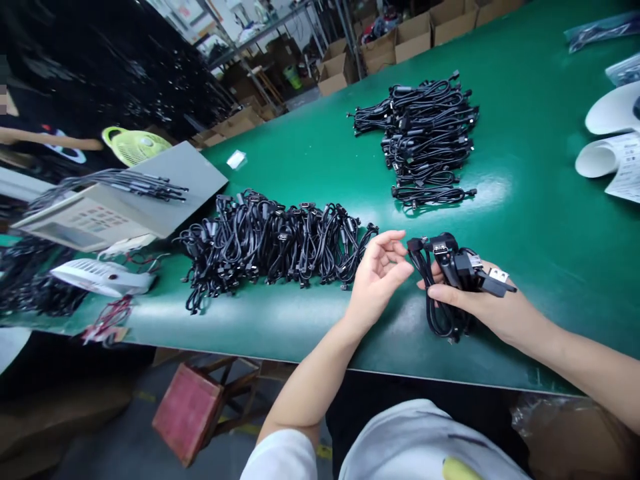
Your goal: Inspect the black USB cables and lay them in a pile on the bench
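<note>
Several black cables with USB-type connectors [453, 283] are bunched in my right hand [493, 303], its thumb lying across them. The connector ends point up and to the right, and loops hang below. Just left of the bunch is my left hand [383, 273], fingers curved and apart with nothing between them. Its fingertips come close to a connector of the bunch; I cannot tell whether they touch. Beyond my left hand, a long heap of bundled black cables [280, 240] stretches leftward. Farther back lies a neater stack of cable bundles [430, 137].
The green table [300, 320] has its front edge close to my body. At left are a weighing scale [95, 213] with cables on it, a white fan [105, 277] and another person's arm [50, 139]. White paper rolls [600, 158] lie at right. A red stool [187, 413] stands below.
</note>
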`<state>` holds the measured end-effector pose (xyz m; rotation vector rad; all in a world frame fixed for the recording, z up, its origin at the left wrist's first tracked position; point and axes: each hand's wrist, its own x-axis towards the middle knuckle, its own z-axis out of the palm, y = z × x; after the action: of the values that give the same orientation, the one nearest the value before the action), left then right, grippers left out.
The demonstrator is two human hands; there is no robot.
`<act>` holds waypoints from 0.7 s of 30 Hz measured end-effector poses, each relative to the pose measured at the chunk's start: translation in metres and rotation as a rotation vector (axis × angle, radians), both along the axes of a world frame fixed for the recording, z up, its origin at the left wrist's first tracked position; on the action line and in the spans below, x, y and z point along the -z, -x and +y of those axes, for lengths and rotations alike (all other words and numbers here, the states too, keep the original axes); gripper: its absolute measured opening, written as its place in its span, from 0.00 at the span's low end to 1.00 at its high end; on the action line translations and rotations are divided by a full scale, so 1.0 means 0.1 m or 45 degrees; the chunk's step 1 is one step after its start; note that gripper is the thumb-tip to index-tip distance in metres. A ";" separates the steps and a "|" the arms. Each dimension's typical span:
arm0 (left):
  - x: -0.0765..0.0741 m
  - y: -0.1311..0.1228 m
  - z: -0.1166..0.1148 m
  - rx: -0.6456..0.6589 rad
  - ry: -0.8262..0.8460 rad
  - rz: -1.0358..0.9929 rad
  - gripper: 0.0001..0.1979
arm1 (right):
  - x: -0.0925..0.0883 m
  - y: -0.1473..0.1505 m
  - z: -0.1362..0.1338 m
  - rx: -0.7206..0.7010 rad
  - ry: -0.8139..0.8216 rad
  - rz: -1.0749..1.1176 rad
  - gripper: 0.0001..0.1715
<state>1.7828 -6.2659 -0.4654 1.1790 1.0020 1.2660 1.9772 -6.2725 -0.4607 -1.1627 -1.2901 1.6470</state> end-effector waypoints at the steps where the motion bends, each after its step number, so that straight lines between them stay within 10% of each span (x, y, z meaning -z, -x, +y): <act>1: 0.00 0.00 0.00 0.007 0.003 0.009 0.23 | 0.01 0.01 0.00 -0.020 0.013 0.001 0.19; 21: 0.00 -0.04 0.00 0.066 0.072 -0.173 0.15 | 0.13 -0.09 -0.03 -0.007 -0.081 -0.133 0.15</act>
<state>1.7864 -6.2655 -0.4655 1.0546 0.8960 1.2514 1.9863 -6.2757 -0.4742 -1.2211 -1.4017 1.5552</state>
